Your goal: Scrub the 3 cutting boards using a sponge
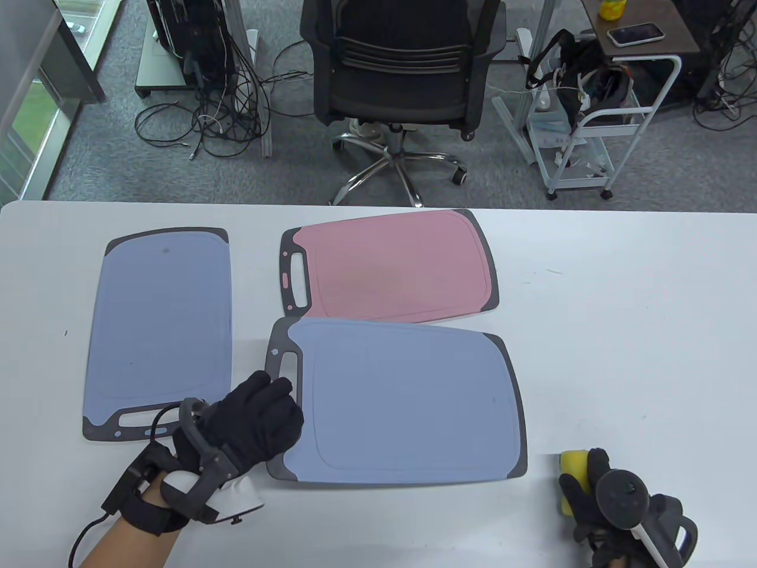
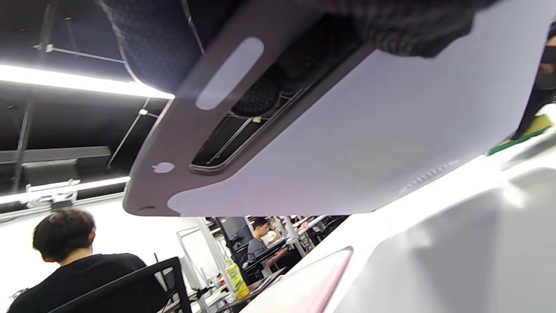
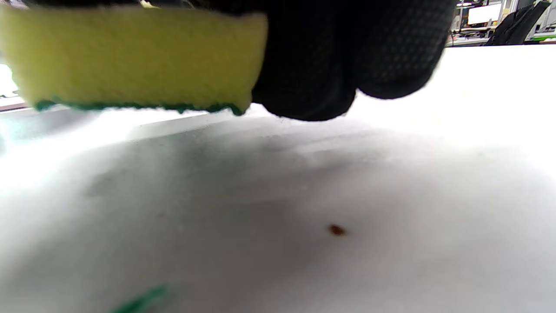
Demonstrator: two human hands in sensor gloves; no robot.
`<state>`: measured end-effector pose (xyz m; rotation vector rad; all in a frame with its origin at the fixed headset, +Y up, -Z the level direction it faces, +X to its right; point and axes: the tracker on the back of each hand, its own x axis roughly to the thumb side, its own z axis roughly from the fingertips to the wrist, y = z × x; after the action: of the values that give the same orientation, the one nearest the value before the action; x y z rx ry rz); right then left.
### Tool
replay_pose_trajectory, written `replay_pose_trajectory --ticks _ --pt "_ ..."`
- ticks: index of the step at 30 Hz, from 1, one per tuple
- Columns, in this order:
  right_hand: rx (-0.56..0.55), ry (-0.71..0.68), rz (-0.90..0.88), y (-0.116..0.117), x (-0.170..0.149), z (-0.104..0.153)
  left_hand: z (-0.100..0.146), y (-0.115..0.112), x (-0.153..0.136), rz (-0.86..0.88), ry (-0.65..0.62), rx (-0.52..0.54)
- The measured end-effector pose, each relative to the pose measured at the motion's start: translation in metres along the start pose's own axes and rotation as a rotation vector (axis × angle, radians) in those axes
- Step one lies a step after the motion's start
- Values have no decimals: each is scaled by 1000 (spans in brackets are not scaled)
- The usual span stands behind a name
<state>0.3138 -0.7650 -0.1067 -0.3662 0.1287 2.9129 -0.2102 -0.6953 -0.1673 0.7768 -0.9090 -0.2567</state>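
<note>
The yellow sponge with a green scouring face [image 1: 571, 473] is gripped in the right hand [image 1: 597, 503], fingers curled round it, just above the white table [image 1: 621, 307] near its front right, off every board. The left hand [image 1: 254, 420] curls over the handle end of the large blue-grey plastic cutting board [image 1: 408, 396], tilting it up. Judging by this, that board, the narrower blue one [image 1: 159, 325] and the pink one [image 1: 396, 266] may all await scrubbing.

A blue cutting board [image 2: 347, 130] is seen raised off the white surface [image 2: 456, 243], gripped by gloved fingers [image 2: 404, 30] at twelve o'clock.
</note>
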Motion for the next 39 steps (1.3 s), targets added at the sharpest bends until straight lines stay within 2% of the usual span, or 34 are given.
replay_pose_trajectory --ticks 5,11,17,20,22,23,24,25,28,29,31,32,33,35,39 --pt "-13 6 -47 -4 -4 1 -40 -38 -36 -73 19 -28" --pt "-41 7 -100 -8 -8 1 -85 -98 -67 -88 38 -103" --pt "-41 -16 -92 -7 -6 -1 -96 -148 -83 -78 78 -200" --pt "-41 -21 -93 -6 -6 -1 -91 -173 -86 -146 121 -364" --pt "-39 -24 -102 -6 -6 -1 -86 -190 -85 -263 82 -532" --pt "-40 -27 -106 -6 -6 -1 -81 -201 -84 -301 70 -668" --pt "-41 -29 -107 -5 -6 -1 -77 -209 -83 -302 53 -763" --pt "-43 -31 -107 -5 -6 -1 -73 -216 -81 -291 54 -813" --pt "-43 -32 -112 -4 -7 -1 -76 -225 -77 -271 102 -885" --pt "-41 -32 -115 -4 -7 -1 -77 -228 -77 -261 98 -969" --pt "-35 -33 -119 -3 -6 0 -74 -231 -77 -226 97 -1071" --pt "-32 -35 -122 -3 -5 1 -71 -234 -76 -217 84 -1187" --pt "-32 -38 -124 -2 -4 2 -68 -231 -77 -242 102 -1209" --pt "-31 -44 -126 -2 -3 3 -63 -224 -77 -220 136 -1093" --pt "-30 -47 -134 -2 -4 3 -48 -201 -73 -197 236 -1133"
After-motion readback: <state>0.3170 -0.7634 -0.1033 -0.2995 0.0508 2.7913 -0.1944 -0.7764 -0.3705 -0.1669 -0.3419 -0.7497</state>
